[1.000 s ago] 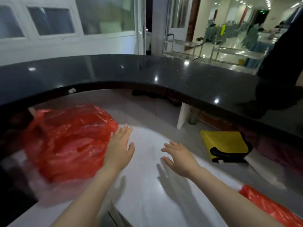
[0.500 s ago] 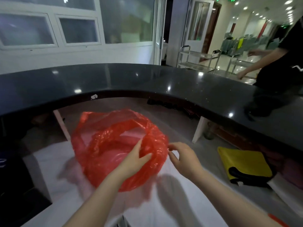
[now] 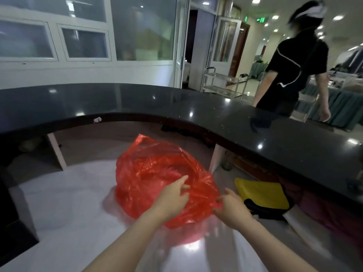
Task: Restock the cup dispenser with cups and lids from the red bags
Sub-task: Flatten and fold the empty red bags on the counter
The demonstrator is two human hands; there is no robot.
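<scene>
1 red bag sits on the white worktop below the black counter; no dispenser, cups or lids show. Left hand and right hand pinch its mouth: restocking barely begun.

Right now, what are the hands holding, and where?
Both hold the red bag at its near rim: right hand pinches it, left hand grips it.

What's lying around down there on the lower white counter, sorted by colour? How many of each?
Red: 1, the red bag, held by the left hand and right hand.
Yellow: 1, the yellow bag with a black strap.
Total: 2
</scene>
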